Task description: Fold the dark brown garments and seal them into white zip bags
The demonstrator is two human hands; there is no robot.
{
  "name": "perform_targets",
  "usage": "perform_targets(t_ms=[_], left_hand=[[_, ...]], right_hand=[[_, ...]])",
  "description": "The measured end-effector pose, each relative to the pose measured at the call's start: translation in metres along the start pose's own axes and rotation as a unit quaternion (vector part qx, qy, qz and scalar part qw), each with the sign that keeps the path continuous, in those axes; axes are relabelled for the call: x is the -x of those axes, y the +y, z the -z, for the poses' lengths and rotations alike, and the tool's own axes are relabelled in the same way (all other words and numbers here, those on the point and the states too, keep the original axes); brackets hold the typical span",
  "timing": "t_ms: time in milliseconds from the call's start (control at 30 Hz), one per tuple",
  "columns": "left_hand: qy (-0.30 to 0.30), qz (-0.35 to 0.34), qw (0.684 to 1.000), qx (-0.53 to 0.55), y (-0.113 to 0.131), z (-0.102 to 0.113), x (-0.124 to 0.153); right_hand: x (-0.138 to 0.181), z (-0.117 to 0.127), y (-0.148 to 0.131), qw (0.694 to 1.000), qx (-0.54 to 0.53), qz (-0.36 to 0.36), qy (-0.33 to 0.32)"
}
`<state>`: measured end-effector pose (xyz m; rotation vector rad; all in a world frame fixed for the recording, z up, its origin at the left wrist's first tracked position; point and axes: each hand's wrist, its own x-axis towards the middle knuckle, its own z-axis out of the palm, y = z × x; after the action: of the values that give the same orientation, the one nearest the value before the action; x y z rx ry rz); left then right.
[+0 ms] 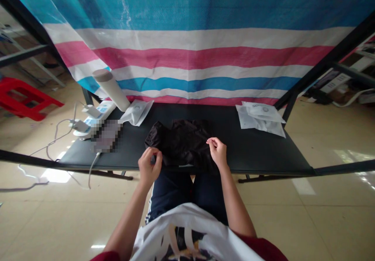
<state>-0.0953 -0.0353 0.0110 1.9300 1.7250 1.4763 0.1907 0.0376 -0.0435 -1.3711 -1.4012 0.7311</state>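
Observation:
A crumpled piece of black cloth (pixel 184 140), perhaps a garment, lies on the black table in front of me. Its left end is bunched into a raised fold, and part of it reaches the front edge. At its lower left, my left hand (pixel 150 164) is closed, thumb and curled fingers pinching the fabric's edge. My right hand (pixel 218 151) is closed in a pinch at the right edge of the cloth, fingertips pointing left. Just how much fabric sits between the fingertips is too small to make out.
On the black table (pixel 263 155), white plastic packets (pixel 262 116) lie at right and another packet (pixel 137 112) at left. Near it are a white bottle (pixel 111 89), a power strip (pixel 98 116) with plugs and a blurred-out device (pixel 107 136) on a cable. A striped sheet (pixel 187 54) hangs behind.

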Motion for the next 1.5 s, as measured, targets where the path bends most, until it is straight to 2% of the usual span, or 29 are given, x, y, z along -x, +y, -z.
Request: perform_targets(t_ms=[67, 133, 200, 267, 467, 633, 1000, 1433, 1500], left_hand=[[-0.109, -0.032, 0.993, -0.018, 0.009, -0.015, -0.015], [-0.185, -0.049, 0.98, -0.053, 0.009, -0.029, -0.026], [-0.208, -0.047, 0.973, -0.091, 0.0, -0.039, -0.033], [-0.205, -0.03, 0.971, -0.123, -0.015, -0.044, -0.037], [-0.255, 0.014, 0.941, -0.224, -0.057, -0.036, -0.035], [-0.252, -0.007, 0.933, -0.255, -0.065, -0.031, -0.031], [-0.22, -0.013, 0.941, -0.257, -0.064, -0.032, -0.026], [-0.208, -0.003, 0.95, -0.232, -0.061, -0.032, -0.026], [-0.189, 0.002, 0.956, -0.224, -0.06, -0.032, -0.025]], right_hand=[[0.001, 0.0, 0.0, 0.998, 0.069, 0.011, 0.01], [0.001, 0.001, 0.0, 0.986, 0.16, 0.033, 0.022], [0.0, 0.002, 0.0, 0.967, 0.245, 0.062, 0.022], [-0.002, 0.004, 0.0, 0.949, 0.303, 0.085, 0.006], [0.001, 0.017, 0.0, 0.927, 0.346, 0.123, -0.082], [0.016, 0.018, 0.004, 0.903, 0.388, 0.116, -0.142], [0.021, 0.014, 0.011, 0.897, 0.405, 0.132, -0.117], [0.021, 0.014, 0.013, 0.896, 0.408, 0.128, -0.121], [0.021, 0.014, 0.013, 0.895, 0.409, 0.128, -0.122]])
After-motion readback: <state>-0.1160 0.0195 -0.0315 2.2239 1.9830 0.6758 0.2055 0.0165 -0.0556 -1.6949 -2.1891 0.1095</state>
